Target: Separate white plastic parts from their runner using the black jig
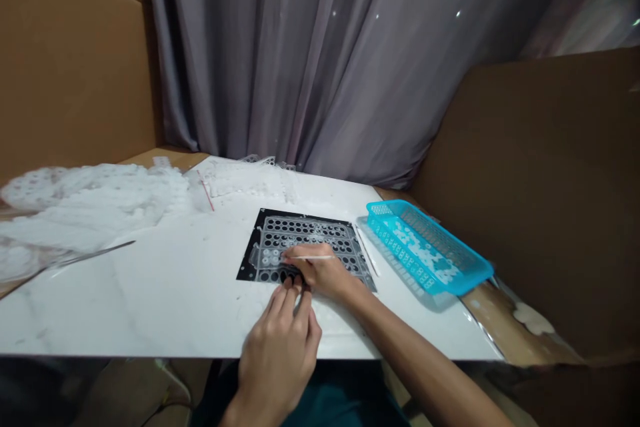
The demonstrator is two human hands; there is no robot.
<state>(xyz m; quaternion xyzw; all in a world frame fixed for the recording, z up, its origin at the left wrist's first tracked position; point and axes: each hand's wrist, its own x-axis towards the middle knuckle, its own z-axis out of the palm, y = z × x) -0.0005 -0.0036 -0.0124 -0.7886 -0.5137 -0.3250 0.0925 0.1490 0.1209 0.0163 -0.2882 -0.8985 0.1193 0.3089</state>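
A black board [242,271] with a clear plastic sheet [280,221] full of rows of round holes on it lies on the white table. White round pieces [271,256] fill some spots at its left. My right hand [323,273] is closed over the sheet, with a thin white stick [313,257] held across its fingers; its fingertips are at the white pieces, and what they touch is too small to tell. My left hand [283,333] rests at the near edge of the board, fingers stretched forward with the tips on the sheet's edge.
A blue plastic basket [477,273] with small white pieces stands at the right. Heaped bags of white material [100,200] cover the left side, near tweezers [95,254]. Holed clear sheets [250,180] lie at the back. Cardboard walls [540,200] flank the table.
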